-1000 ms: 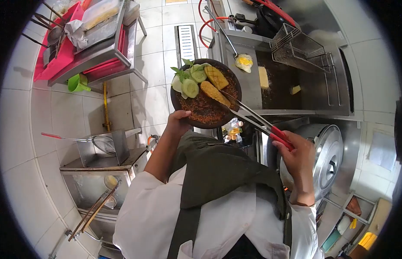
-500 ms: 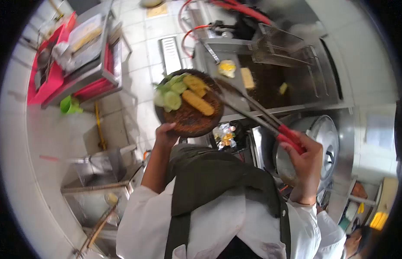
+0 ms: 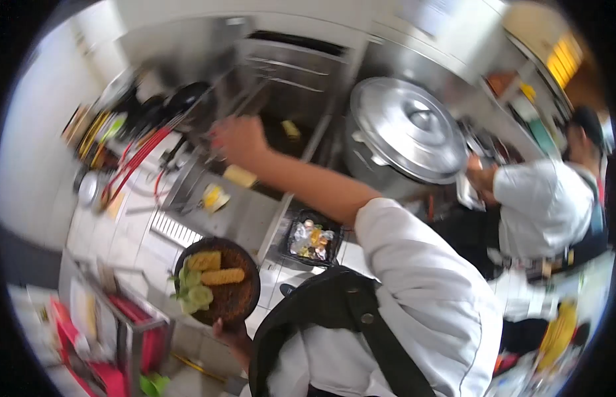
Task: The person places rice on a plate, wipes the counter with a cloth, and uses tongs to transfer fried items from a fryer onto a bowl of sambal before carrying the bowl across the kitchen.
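Note:
My left hand (image 3: 232,336) grips the lower rim of a round dark stone mortar dish (image 3: 256,284). Reddish-brown chili paste (image 3: 232,301) coats the dish. Cucumber slices (image 3: 194,296) lie at its left side, beside a flat yellow fried piece (image 3: 204,261) and a golden fried stick (image 3: 223,276). Stretched out over the fryer, my right hand (image 3: 243,142) is closed and blurred. A bit of the red handle of the tongs (image 3: 217,137) shows at its fingers; the rest of the tongs is hidden or smeared.
The fryer (image 3: 314,99) holds dark oil with a yellow piece (image 3: 290,129) in it. A pale block (image 3: 240,176) and an egg-like piece (image 3: 216,198) rest on its metal ledge. A large lidded pot (image 3: 407,132) stands to the right, a bin (image 3: 312,239) below. A co-worker (image 3: 546,205) stands further right.
The view has swung to the right, bringing the pot and co-worker into fuller sight. My right hand has moved from beside the pot out over the fryer. The dish stays in my left hand.

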`<action>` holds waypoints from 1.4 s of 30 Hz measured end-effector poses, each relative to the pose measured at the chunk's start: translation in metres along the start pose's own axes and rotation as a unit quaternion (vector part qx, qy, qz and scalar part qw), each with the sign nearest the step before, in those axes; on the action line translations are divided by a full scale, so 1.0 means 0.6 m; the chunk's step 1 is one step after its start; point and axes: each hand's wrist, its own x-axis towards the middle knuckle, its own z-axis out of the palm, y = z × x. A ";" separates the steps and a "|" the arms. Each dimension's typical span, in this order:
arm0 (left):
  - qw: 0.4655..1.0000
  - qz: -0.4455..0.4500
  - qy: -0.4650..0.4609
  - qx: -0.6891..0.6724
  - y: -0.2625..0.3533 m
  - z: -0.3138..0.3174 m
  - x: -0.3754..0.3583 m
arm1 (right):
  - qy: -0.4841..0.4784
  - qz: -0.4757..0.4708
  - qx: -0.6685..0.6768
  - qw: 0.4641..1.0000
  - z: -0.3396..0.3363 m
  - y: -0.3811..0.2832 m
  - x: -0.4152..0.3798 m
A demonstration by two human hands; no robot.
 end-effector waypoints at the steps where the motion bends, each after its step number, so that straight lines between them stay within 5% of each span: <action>1: 1.000 -0.014 0.008 0.025 -0.007 0.000 0.002 | 0.062 -0.012 0.066 0.996 -0.008 0.006 -0.039; 3: 0.997 -0.030 0.017 0.068 -0.018 -0.004 0.002 | 0.162 -0.040 0.263 0.950 -0.008 0.031 -0.133; 5: 0.994 -0.062 0.005 0.095 -0.004 -0.012 0.018 | 0.113 -0.048 0.416 0.901 0.063 0.019 -0.206; 6: 0.991 -0.074 -0.007 0.110 -0.008 -0.003 0.022 | -0.022 -0.002 0.524 0.851 0.097 0.042 -0.248; 7: 0.988 -0.092 -0.030 0.123 -0.017 0.013 0.032 | -0.154 0.043 0.614 0.773 0.116 0.063 -0.288; 9: 0.978 -0.122 -0.080 0.147 -0.050 0.065 0.041 | -0.301 0.236 0.799 0.465 0.120 0.123 -0.368; 12: 0.948 -0.220 -0.196 0.118 -0.117 0.182 0.029 | -0.285 0.215 0.914 0.194 0.072 0.193 -0.452; 14: 0.916 -0.280 -0.261 0.123 -0.185 0.246 0.013 | -0.207 0.201 0.949 0.125 0.016 0.238 -0.502; 18: 0.878 -0.351 -0.288 0.152 -0.342 0.323 -0.035 | -0.055 0.236 0.955 0.171 -0.023 0.343 -0.634; 25: 0.729 -0.506 -0.418 0.195 -0.556 0.408 -0.196 | 0.142 0.362 0.891 0.232 -0.094 0.459 -0.896; 28: 0.595 -0.657 -0.401 0.229 -0.630 0.379 -0.232 | 0.226 0.418 0.857 0.198 -0.067 0.450 -1.013; 31: 0.514 -0.681 -0.440 0.280 -0.678 0.379 -0.299 | 0.338 0.418 0.827 0.164 -0.072 0.402 -1.108; 34: 0.367 -0.764 -0.459 0.267 -0.740 0.401 -0.328 | 0.465 0.463 0.744 0.125 -0.072 0.338 -1.138; 42: 0.095 -0.720 -0.600 0.336 -0.878 0.408 -0.583 | 0.697 0.417 0.578 0.078 -0.145 0.290 -1.323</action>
